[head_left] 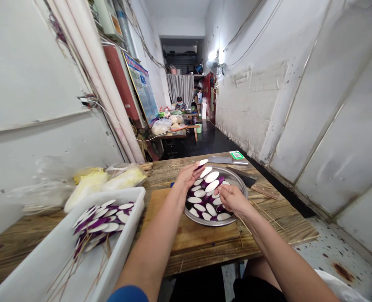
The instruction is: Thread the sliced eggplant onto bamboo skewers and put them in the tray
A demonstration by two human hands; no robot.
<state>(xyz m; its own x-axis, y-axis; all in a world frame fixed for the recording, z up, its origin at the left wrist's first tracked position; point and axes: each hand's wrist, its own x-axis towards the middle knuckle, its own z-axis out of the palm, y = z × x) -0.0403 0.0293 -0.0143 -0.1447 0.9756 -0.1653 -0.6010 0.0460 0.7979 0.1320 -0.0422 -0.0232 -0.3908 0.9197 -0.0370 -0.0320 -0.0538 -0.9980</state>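
A round metal bowl (239,183) of sliced eggplant (211,186), white with purple skin, rests on a wooden cutting board (189,235). My left hand (187,176) reaches over the bowl's far left edge and pinches one eggplant slice (203,162) at its fingertips. My right hand (233,198) is closed at the bowl's right side, gripping a thin bamboo skewer (245,223) that runs back toward me. A white plastic tray (127,235) at the left holds several skewered eggplant slices (99,222).
A cleaver (222,160) and a green-and-white card (237,154) lie at the table's far edge. Loose skewers (266,213) lie right of the bowl. Plastic-wrapped yellow-white vegetables (94,182) sit at the left by the wall. Far down the corridor a person sits at another table.
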